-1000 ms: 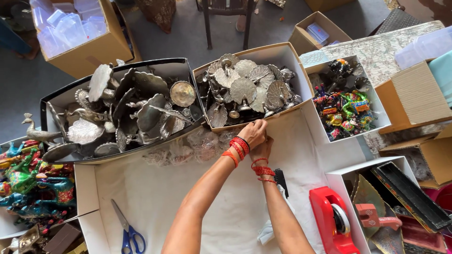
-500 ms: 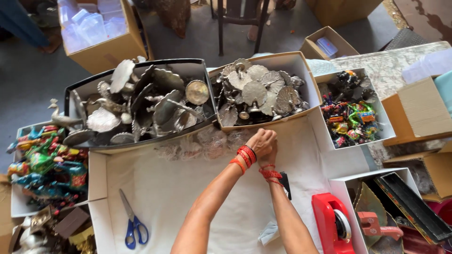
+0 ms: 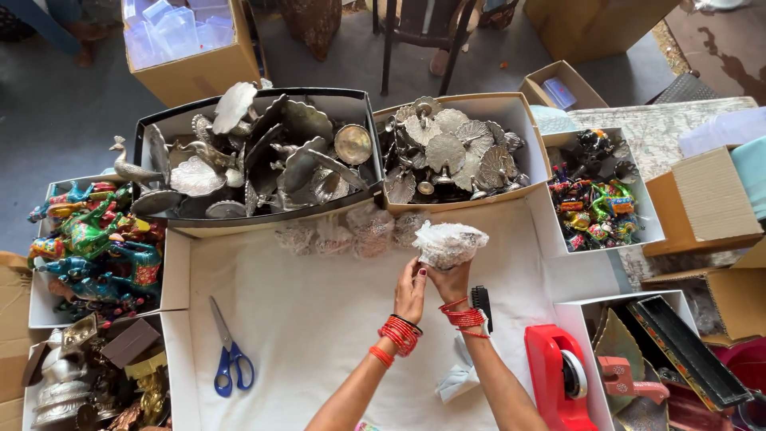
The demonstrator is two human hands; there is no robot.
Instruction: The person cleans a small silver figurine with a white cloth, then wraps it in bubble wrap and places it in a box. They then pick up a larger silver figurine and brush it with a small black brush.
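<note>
Plastic wrap crinkles around the silver piece that both hands hold up over the white cloth. The left hand is cupped against the bundle's underside, fingers curled up to it, and the right hand grips it from below on the other side. The bundle sits just in front of the two big boxes, raised a little off the cloth.

By the look of it, the wrapping job is only partly along. Four wrapped pieces already lie in a row on the cloth, tight against the front of the boxes, and the one in hand looks fully covered, though I cannot tell whether it is sealed. What is left looks like a lot: the black box is heaped with bare silver leaves and birds, and the tan box beside it is full of unwrapped peacock pieces.

Blue scissors lie on the cloth well to the left of the hands, untouched, and a red tape dispenser stands near the right forearm. Painted figures fill a tray at the far left, and more sit in a white box to the right.
</note>
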